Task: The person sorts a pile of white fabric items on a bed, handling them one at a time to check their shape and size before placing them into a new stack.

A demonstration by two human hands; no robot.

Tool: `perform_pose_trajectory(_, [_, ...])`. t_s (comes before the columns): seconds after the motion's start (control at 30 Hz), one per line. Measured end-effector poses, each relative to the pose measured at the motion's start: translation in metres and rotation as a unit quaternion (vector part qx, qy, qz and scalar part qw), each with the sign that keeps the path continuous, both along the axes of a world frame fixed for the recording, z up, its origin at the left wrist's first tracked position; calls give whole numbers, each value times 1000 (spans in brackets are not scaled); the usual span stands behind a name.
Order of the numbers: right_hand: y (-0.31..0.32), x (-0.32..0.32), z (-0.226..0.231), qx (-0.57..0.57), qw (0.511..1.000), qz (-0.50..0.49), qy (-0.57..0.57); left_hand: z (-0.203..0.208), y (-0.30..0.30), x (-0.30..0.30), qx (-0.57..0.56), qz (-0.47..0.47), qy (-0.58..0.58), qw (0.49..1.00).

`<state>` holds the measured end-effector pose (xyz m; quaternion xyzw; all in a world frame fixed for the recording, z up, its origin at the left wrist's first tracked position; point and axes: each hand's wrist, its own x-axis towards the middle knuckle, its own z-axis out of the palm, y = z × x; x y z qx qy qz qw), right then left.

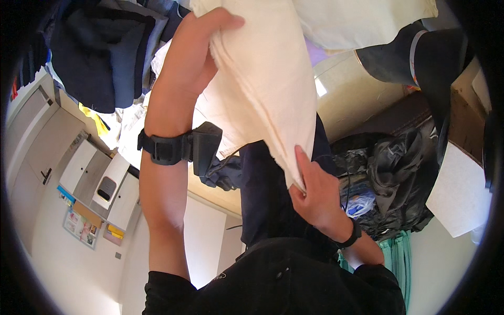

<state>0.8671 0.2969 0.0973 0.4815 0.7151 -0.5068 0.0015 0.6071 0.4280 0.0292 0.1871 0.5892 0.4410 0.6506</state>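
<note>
Two hands (pixel 195 47) (pixel 319 195), one cream cloth (pixel 270 63) gripped

I can read no words, numbers or signs anywhere in my view. On the black shirt (pixel 283 262) I wear, there is a small pale mark (pixel 218 276), too small for me to tell whether it is lettering or a picture. Off to my left, a wall sheet (pixel 81 227) carries small coloured patches, some of them red, too blurred for me to make out.
</note>
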Motion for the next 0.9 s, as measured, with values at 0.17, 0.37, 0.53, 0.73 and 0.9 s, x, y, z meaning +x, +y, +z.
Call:
perform_pose_trajectory(0.17, [-13,-25,-2,-20,999,13,29,-3,-18,-24,-30,21,-11,999])
perform_pose_trajectory(0.37, [-28,-61,-28,-26,998,43,25,-36,-40,-52,-55,22,83,995])
perform_pose_trajectory(0.53, [-49,-83,-82,15,997,78,-7,-93,-59,-68,-68,49,167,982])
perform_pose_trajectory(0.73, [-37,-86,-92,-22,995,96,-11,-104,-61,-69,-84,33,224,970])
perform_pose_trajectory(0.9, [-6,-65,-79,73,997,-28,5,-106,-64,-75,-72,22,248,966])
